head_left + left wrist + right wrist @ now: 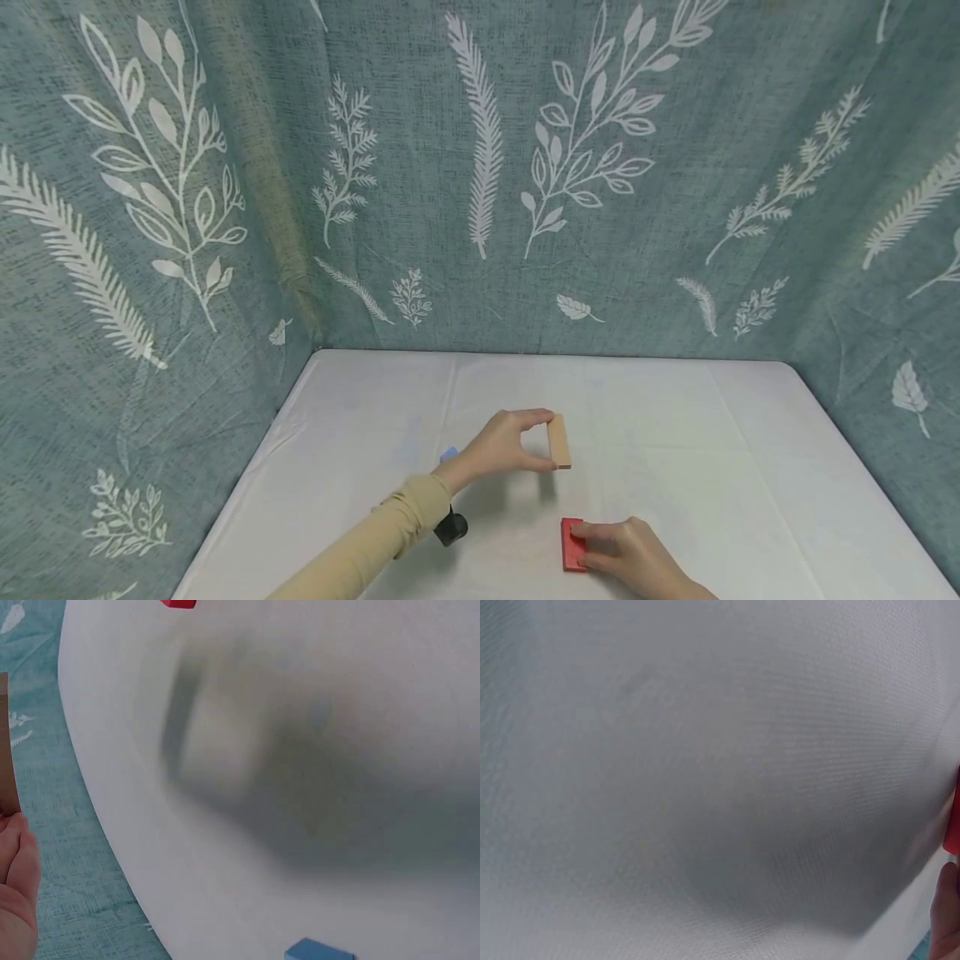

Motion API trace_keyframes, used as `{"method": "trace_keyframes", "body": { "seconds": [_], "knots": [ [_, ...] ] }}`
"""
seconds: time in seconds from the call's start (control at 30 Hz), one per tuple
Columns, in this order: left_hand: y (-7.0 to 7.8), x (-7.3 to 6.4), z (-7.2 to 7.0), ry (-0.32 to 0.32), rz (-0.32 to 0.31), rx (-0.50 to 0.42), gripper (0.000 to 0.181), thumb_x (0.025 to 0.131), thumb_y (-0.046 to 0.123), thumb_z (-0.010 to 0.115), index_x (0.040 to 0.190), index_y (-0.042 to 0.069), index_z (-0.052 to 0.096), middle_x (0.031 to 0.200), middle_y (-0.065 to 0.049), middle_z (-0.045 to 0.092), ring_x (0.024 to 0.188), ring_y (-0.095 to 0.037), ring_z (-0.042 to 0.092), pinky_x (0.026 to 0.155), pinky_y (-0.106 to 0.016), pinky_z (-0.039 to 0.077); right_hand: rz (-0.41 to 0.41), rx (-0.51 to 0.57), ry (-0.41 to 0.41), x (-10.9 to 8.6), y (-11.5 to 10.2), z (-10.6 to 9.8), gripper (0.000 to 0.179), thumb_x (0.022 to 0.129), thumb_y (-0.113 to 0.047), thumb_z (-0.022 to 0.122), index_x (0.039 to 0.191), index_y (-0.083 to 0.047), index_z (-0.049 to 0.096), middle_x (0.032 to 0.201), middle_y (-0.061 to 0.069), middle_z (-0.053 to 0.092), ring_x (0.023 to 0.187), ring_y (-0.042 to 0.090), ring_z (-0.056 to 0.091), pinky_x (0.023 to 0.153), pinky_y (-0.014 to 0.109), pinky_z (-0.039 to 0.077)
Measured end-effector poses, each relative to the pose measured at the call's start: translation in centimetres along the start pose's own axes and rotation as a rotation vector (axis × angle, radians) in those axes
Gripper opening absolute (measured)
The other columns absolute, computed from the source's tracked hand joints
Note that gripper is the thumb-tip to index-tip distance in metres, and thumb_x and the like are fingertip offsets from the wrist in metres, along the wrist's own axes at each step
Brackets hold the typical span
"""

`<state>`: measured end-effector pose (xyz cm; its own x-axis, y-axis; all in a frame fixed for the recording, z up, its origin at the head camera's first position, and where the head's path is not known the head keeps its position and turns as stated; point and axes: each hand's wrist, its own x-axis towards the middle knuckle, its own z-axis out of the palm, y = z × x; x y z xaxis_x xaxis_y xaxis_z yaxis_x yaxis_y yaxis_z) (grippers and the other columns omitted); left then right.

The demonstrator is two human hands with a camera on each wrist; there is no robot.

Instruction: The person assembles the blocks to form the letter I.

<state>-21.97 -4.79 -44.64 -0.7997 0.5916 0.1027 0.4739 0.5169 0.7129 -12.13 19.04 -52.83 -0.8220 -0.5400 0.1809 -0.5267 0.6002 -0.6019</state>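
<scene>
In the head view my left hand [501, 447] pinches a flat, plain wooden block [559, 442] by its two ends, thumb at the near end and fingers at the far one. It is held above the table, and a shadow falls below. Closer to me, my right hand [633, 552] holds a red block [573, 546] between thumb and fingers, low over the white tabletop; whether it touches the cloth I cannot tell. Behind the left wrist a blue block [448, 454] shows, partly hidden. The left wrist view catches that blue block [319, 950] at its bottom edge.
A white cloth covers the table [712, 467]. Green-blue curtains [450, 167] with white leaf prints hang behind it and along both sides. A black device [452, 528] sits at the left wrist.
</scene>
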Motion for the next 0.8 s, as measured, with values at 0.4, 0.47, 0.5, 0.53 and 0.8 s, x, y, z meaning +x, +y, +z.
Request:
{"method": "trace_keyframes", "body": {
  "seconds": [0.4, 0.47, 0.5, 0.53, 0.8],
  "knots": [
    [-0.4, 0.5, 2.4, -0.024, -0.012, 0.055, 0.070, 0.076, 0.031, 0.079, 0.135, 0.007, 0.052, 0.139, -0.007, 0.053, 0.131, -0.021, 0.049, 0.108, -0.034, 0.043, -0.034, 0.013, 0.034, -0.1, 0.2, 0.2, 0.030, 0.081, -0.028, 0.074, 0.106, -0.010, 0.074, 0.100, 0.001, 0.074, 0.096, 0.009, 0.069, 0.075, 0.022, 0.059],
    [-0.4, 0.5, 2.8, -0.027, -0.010, 0.073, 0.071, 0.075, 0.032, 0.080, 0.135, 0.007, 0.052, 0.139, -0.006, 0.054, 0.130, -0.020, 0.049, 0.109, -0.033, 0.043, -0.042, 0.018, 0.039, -0.1, 0.3, 0.3, 0.030, 0.080, -0.027, 0.074, 0.105, -0.011, 0.074, 0.100, 0.001, 0.074, 0.096, 0.008, 0.069, 0.075, 0.021, 0.059],
    [-0.5, 0.5, 3.0, -0.031, -0.009, 0.080, 0.071, 0.075, 0.032, 0.080, 0.135, 0.007, 0.052, 0.139, -0.006, 0.054, 0.130, -0.020, 0.049, 0.109, -0.032, 0.043, -0.043, 0.020, 0.041, -0.1, 0.3, 0.3, 0.030, 0.080, -0.027, 0.074, 0.106, -0.011, 0.074, 0.100, 0.001, 0.074, 0.096, 0.008, 0.069, 0.075, 0.021, 0.059],
    [-0.4, 0.5, 3.1, -0.032, -0.007, 0.087, 0.071, 0.075, 0.032, 0.080, 0.135, 0.006, 0.052, 0.138, -0.006, 0.054, 0.130, -0.020, 0.049, 0.109, -0.032, 0.043, -0.042, 0.021, 0.039, -0.1, 0.3, 0.3, 0.030, 0.080, -0.027, 0.074, 0.106, -0.011, 0.074, 0.101, 0.001, 0.074, 0.096, 0.008, 0.069, 0.075, 0.021, 0.059],
    [-0.8, 0.4, 4.3, -0.056, 0.004, 0.128, 0.070, 0.074, 0.031, 0.081, 0.132, 0.004, 0.055, 0.135, -0.007, 0.057, 0.127, -0.019, 0.052, 0.107, -0.028, 0.044, -0.045, 0.013, 0.044, -0.2, 0.4, 0.4, 0.031, 0.080, -0.028, 0.074, 0.106, -0.011, 0.074, 0.101, 0.001, 0.074, 0.097, 0.008, 0.068, 0.075, 0.021, 0.059]
  ]
}}
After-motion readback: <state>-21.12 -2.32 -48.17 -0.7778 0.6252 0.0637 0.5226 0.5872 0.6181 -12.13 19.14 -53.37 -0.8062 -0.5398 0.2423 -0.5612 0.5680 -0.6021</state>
